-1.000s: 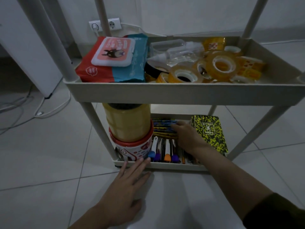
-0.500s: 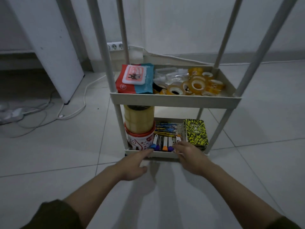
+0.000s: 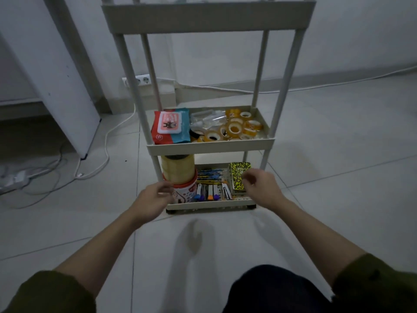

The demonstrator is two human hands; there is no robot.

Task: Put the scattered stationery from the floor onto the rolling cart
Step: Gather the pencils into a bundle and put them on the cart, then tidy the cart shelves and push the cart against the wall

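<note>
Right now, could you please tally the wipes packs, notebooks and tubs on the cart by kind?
Wipes packs: 1
Yellow-and-black notebooks: 1
Red-and-white tubs: 1
Total: 3

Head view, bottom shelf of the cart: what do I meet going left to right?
Big tape roll stacked on the red-rimmed tub → pens and markers → yellow-black notebook, partly behind the right hand. The left hand hangs in front of the shelf's left end.
</note>
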